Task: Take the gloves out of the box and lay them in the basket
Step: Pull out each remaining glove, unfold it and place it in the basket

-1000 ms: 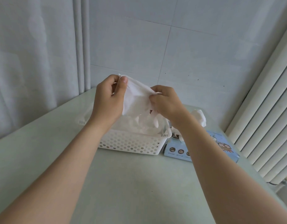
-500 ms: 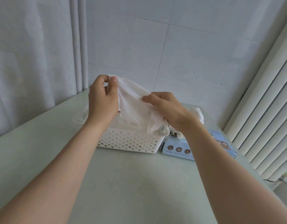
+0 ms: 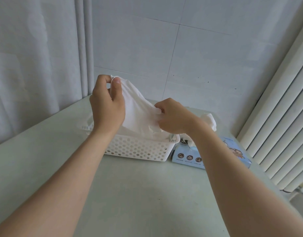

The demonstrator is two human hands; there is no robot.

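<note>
"Pinched at both ends: the left hand [image 3: 107, 106] nips the top edge of a white glove [image 3: 138, 113] between thumb and forefinger, and the right hand [image 3: 173, 117] curls its fingers round the bottom edge," the photographer says.

"And where does the glove hang?" asks the desk.

"In the air over the white perforated basket [image 3: 138, 149], stretched between the two hands. Its long axis slopes from high on the left down to low on the right. Its lower folds seem to reach the rim, though contact cannot be made out."

"Which hand is closer to the drop?"

"The right. It sits just above the basket's right near corner, while the left is raised well above the rim. The basket lies straight below, so laying the glove in looks to be a matter of lowering the left end."

"And the box?"

"The blue box [image 3: 186, 156] lies just beside the basket on the right, on the pale table [image 3: 130, 194]. Another glove [image 3: 209, 119] pokes from its top, behind the right wrist. White material already fills the basket."
</note>
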